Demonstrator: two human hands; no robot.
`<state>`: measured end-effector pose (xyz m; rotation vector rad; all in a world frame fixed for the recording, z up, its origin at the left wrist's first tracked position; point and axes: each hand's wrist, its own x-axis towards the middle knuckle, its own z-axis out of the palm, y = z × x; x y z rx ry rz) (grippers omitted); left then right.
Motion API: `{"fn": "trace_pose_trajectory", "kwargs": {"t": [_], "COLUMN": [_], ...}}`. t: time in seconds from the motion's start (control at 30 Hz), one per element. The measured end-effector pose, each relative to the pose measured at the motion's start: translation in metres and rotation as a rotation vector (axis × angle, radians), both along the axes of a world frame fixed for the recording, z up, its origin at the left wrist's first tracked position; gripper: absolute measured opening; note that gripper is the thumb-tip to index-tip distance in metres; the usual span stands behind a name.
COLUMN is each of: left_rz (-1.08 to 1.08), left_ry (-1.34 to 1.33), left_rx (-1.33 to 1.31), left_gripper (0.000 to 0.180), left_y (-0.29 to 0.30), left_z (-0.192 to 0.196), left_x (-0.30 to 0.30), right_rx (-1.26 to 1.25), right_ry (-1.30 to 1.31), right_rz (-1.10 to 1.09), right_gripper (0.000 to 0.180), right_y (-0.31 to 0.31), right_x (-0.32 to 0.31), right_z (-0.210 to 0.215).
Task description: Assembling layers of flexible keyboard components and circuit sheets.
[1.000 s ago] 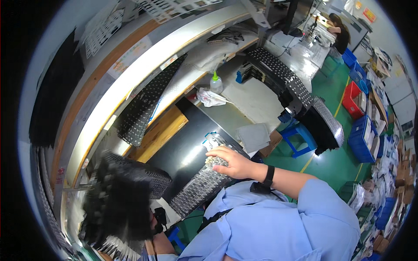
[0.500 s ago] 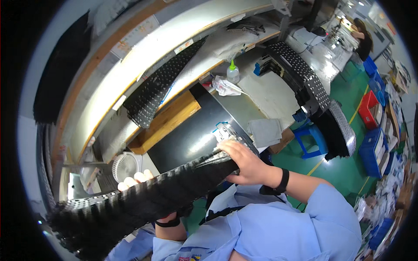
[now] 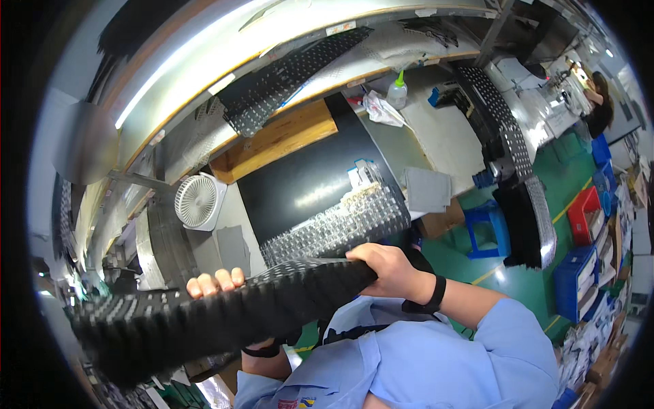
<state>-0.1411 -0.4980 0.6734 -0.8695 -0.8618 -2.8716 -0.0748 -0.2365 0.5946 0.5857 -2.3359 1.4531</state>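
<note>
A long black strip (image 3: 231, 320) with a thick, hair-like fringe and a white-dotted top runs across in front of my body. My left hand (image 3: 216, 281) grips it around its middle; the fingertips show over the far edge, and the rest of that hand is hidden behind the fringe. At the strip's right end my right hand (image 3: 392, 271) is closed on it, thumb and fingers pinching the edge. Just beyond, on the dark bench top (image 3: 286, 198), lies a grey-white dotted strip (image 3: 340, 221) with a blue-and-white clip-like piece (image 3: 364, 176) at its far end.
A white fan (image 3: 199, 201) stands at the left. Behind the bench are a wooden block (image 3: 279, 140), a dotted black sheet (image 3: 286, 82), and a green-capped bottle (image 3: 397, 92). A grey cloth (image 3: 428, 189) lies right, above a blue stool (image 3: 487, 228). Another person (image 3: 599, 105) sits far right.
The black strip has come down and toward me, off the bench, uncovering the grey-white dotted strip. My right hand has moved nearer with it. The view has shifted too.
</note>
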Motion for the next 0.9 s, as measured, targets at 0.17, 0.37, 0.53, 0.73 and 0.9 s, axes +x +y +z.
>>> {"fn": "trace_pose_trajectory", "kwargs": {"t": [0.17,0.37,0.53,0.73,0.9], "left_rz": [0.076,0.085,-0.293,-0.500,-0.469], "left_ry": [-0.402,-0.458,-0.476,-0.625,-0.608], "left_rx": [0.078,-0.122,0.134,0.255,0.317], "left_gripper": [0.033,0.033,0.037,0.067,0.064], "left_y": [-0.001,0.093,0.188,0.317,0.341], "left_z": [-0.043,-0.065,-0.062,-0.072,-0.038], "left_x": [0.027,0.003,-0.022,-0.036,-0.027], "right_rx": [0.098,-0.455,-0.905,-0.594,-0.640], "right_ry": [-0.139,-0.265,-0.250,-0.106,-0.041], "right_rz": [-0.070,0.000,-0.073,-0.482,-0.510], "right_gripper": [0.051,0.083,0.087,0.060,0.074], "right_y": [0.005,0.082,0.140,0.285,0.304], "right_x": [0.046,0.096,0.086,0.098,0.072], "right_z": [0.005,-0.002,-0.002,-0.085,-0.038]}}
